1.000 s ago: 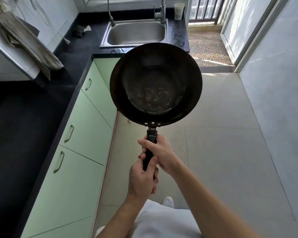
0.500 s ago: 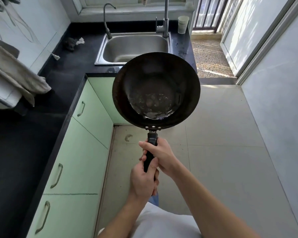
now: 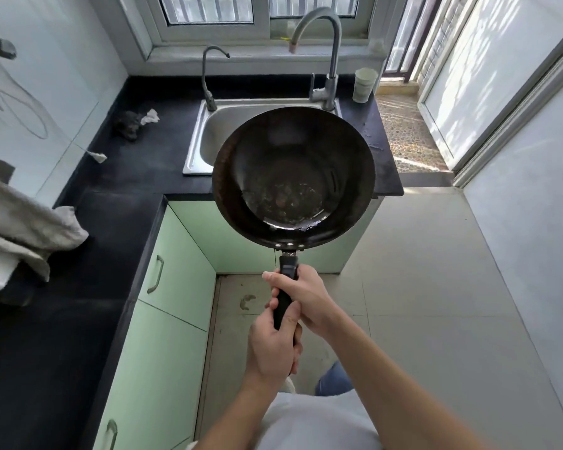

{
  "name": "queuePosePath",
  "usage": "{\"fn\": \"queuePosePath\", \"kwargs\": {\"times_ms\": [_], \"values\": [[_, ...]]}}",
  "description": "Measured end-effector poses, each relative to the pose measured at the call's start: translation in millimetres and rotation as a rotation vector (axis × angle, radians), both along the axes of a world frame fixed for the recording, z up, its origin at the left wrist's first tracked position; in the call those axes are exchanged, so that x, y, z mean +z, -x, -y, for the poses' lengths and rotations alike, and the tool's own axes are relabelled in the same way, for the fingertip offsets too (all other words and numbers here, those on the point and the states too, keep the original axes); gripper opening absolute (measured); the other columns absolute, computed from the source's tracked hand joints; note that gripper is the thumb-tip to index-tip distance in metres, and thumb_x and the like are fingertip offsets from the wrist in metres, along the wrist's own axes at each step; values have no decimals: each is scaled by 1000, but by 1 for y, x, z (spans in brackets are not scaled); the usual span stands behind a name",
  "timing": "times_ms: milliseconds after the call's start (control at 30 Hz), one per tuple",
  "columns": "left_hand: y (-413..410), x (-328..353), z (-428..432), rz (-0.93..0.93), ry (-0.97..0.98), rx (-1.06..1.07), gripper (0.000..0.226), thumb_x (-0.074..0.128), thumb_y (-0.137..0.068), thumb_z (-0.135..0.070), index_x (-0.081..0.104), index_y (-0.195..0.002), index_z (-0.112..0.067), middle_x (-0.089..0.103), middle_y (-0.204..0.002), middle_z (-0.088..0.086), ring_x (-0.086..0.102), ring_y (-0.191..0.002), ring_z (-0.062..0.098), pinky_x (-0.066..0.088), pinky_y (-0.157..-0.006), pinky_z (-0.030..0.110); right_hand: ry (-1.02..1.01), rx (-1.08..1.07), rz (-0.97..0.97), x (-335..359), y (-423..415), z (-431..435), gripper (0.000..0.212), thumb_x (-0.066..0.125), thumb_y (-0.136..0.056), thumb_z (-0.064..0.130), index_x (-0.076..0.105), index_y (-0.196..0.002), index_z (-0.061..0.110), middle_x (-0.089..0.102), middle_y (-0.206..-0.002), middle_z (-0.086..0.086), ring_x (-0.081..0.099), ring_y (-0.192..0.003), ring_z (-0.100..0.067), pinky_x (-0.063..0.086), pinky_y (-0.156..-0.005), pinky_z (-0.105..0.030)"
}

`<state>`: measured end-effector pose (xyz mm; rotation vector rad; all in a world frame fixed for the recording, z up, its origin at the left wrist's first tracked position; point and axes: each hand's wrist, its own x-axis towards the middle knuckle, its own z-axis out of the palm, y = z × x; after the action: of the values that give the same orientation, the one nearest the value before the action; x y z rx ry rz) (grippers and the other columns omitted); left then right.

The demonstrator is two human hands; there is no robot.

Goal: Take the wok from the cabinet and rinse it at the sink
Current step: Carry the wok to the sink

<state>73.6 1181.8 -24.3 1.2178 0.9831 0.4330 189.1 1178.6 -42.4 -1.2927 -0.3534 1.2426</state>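
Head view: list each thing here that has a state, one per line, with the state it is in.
wok: held level in the air before the sink, some liquid pooled inside
left hand: closed on the wok handle, lower grip
right hand: closed on the wok handle, upper grip
sink: visible part of the basin empty
tall faucet: no water running
small faucet: no water running
cabinet doors: shut
cup: upright on the counter

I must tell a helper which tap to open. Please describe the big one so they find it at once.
Find the steel sink under the window. The big tap rises at its back right corner, near a pale cup. It is taller and thicker than the thin tap on the left.
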Motion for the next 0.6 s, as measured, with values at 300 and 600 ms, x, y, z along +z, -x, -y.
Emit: {"fn": "queuePosePath", "kwargs": {"times_ms": [300, 600], "values": [[-64, -14, -71, -54, 23, 60, 33, 53, -98, -19, 51, -71, -2, 43, -53, 11, 33, -31, 17, 27, -31, 23, 26, 23, -55, -18, -61, -76, 20, 74, -89, 13, 56, -82, 10, 59, -65, -3, 60, -53, -19, 47, -77, -51], [-168, -15, -162, -120, 5, 138, 32, 54, -98, -20, 53, -72, -2, 47, -51, 5, 37, -31, 16, 31, -31, 23, 4, 101, -120, -24, -163, -176, 20, 73, -89, 11, 58, -75, 11, 60, -65, -5, 60, -52, -19, 50, -77, -48]]}}
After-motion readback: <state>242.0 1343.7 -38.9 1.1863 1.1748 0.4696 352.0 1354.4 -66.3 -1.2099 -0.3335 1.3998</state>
